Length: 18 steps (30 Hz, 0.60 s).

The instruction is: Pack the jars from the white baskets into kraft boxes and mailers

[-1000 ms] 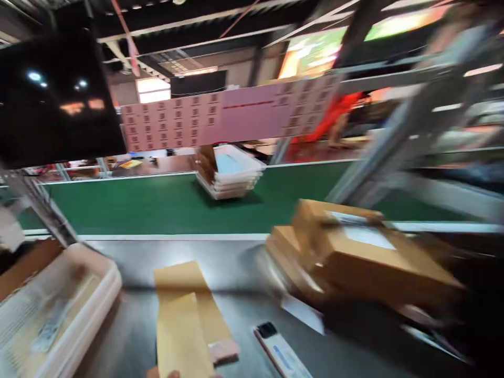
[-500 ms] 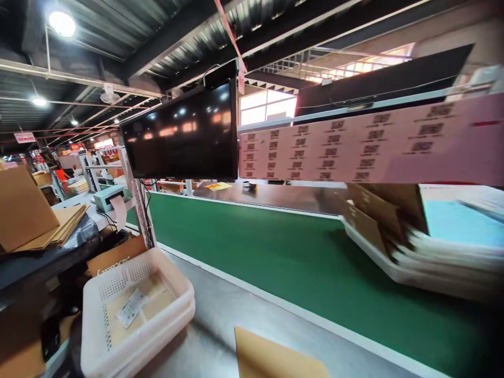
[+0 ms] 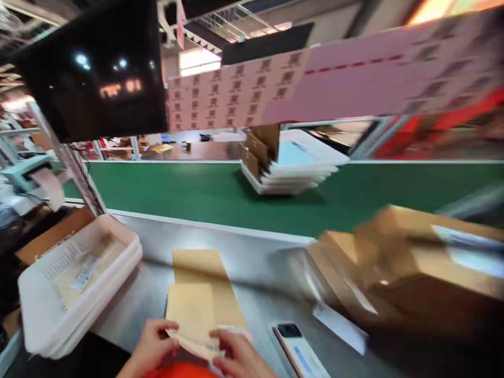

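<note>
A yellow-brown paper envelope [image 3: 191, 307] lies in front of me over a longer flat piece of brown cardboard [image 3: 202, 265] on the metal worktop [image 3: 153, 273]. My left hand [image 3: 153, 344] pinches the envelope's near left edge between thumb and fingers. At the near right edge, the fingers of my right hand [image 3: 238, 353] are closed on the same envelope. Its near edge looks lifted and a little open. To the right of my right hand rests a flat, phone-like item [image 3: 301, 349] with a dark top end, blurred.
White perforated baskets [image 3: 118, 278], nested, stand at the left with a labelled packet inside. Cardboard boxes [image 3: 394, 257] crowd the right side, smeared by motion. Behind runs a green conveyor belt [image 3: 177, 184] bearing stacked white trays [image 3: 291, 178]. A black screen [image 3: 106, 79] hangs at upper left.
My view has swung right and down. Both hands have come into view with the envelope, and the boxes and phone-like item now show. The tray stack appears further left.
</note>
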Motion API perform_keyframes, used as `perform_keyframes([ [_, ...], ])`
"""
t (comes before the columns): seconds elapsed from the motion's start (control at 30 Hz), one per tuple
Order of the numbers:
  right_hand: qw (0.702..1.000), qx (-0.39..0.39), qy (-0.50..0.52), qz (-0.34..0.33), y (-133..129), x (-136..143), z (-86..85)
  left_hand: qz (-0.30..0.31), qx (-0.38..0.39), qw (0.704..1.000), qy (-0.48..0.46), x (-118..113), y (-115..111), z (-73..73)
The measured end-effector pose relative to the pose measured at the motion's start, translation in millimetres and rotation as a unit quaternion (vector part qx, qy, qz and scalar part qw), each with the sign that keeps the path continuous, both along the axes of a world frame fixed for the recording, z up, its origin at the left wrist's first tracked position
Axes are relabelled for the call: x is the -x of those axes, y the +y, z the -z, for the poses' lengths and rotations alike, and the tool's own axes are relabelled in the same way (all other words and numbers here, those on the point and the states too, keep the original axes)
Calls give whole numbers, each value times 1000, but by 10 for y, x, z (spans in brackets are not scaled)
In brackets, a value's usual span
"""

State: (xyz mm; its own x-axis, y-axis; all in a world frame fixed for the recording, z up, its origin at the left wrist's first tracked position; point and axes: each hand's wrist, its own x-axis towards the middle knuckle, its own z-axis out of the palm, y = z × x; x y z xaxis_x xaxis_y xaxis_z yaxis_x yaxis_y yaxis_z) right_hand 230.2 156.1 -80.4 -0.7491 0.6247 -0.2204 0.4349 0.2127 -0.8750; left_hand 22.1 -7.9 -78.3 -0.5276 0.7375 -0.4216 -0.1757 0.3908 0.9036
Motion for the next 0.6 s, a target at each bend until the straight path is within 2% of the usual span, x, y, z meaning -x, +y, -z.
perform_keyframes([
  [0.07, 998, 55, 10, -2, -46, 7, -96, -6, 22, 999, 25, -5, -62, 40],
  [0.17, 996, 77, 37, 27, -91, 55, -140, 1, 6, 998, 60, 25, -117, 12],
  [0.27, 995, 61, 63, 50, -138, 37, -147, -18, -14, 995, 98, 20, -122, -102],
  [0.33, 992, 82, 77, 54, -133, -9, -195, -3, -21, 994, 105, 24, -109, -228],
  [0.47, 987, 124, 101, -22, -14, -135, -437, 100, -23, 989, 110, 129, -108, -556],
  [0.53, 987, 97, 102, -84, 70, -185, -567, 140, -24, 981, 136, 221, -114, -685],
  [0.6, 987, 37, 103, -115, 145, -206, -635, 176, -18, 968, 177, 321, -104, -735],
])
